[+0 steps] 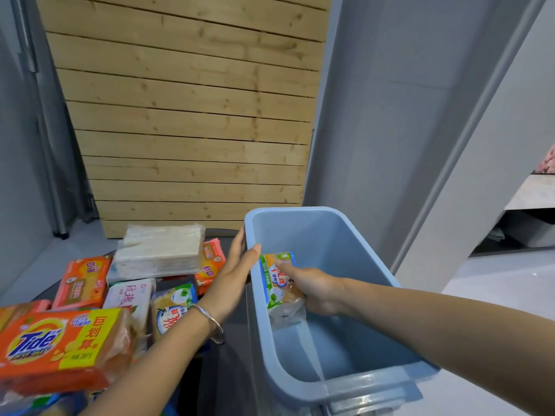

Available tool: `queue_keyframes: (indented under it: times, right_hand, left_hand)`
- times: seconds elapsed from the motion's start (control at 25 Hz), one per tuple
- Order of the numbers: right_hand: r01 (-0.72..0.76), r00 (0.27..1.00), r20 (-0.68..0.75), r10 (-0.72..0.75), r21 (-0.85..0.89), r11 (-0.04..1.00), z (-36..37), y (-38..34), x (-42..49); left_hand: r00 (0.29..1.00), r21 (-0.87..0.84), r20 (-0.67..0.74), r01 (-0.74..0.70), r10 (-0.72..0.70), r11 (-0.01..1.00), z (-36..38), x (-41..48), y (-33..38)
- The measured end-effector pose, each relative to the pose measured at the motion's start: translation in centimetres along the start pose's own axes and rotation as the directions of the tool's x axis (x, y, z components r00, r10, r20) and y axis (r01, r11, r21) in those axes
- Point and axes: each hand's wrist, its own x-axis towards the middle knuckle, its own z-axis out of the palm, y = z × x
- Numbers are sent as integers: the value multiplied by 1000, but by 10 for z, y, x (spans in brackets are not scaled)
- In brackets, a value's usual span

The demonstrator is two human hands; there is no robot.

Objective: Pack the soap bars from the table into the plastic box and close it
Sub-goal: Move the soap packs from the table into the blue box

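A light blue plastic box (369, 259) stands open at the right. My right hand (315, 291) is inside it, shut on a green-and-blue wrapped soap bar (277, 282) held against the box's left wall. My left hand (237, 265) grips the box's left rim from outside, thumb over the edge. Left of the box, soap bars lie on the dark table (231, 340): an orange Tide pack (60, 346), an orange bar (82, 282), a white-pink bar (129, 295), a green-wrapped bar (172, 310), an orange-red bar (210, 265) and a clear-wrapped white pack (160, 252).
A wooden slatted panel (186, 115) leans against the wall behind the table. A grey wall and door frame (435, 145) rise at the right, with light floor beyond. No lid for the box is in view.
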Motion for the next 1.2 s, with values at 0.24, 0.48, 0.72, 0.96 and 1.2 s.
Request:
queue_keyframes:
  times: [0.24,0.48,0.72,0.96,1.2]
  right_hand:
    - [14,1000,26,-10,-131,991,5,-18,-27]
    - [257,965,66,-254,-435,863,28,-38,-93]
    - [422,901,183,-393,-575,701,111,-33,-112]
    - [455,875,247,-418,-717,529,177,-9,-71]
    - [263,961,199,-192,-446,855,216,29,-37]
  left_hand:
    - [998,267,68,-15,-3,963,-14,-11,25]
    - [994,750,97,-104,46,654,-121,-65,60]
    - [982,812,-187,165,-18,560,-225,-130,61]
    - [936,579,-292,336,-196,743,-232,-168,25]
    - [924,471,-318,350,-214,810,-199,-177,-2]
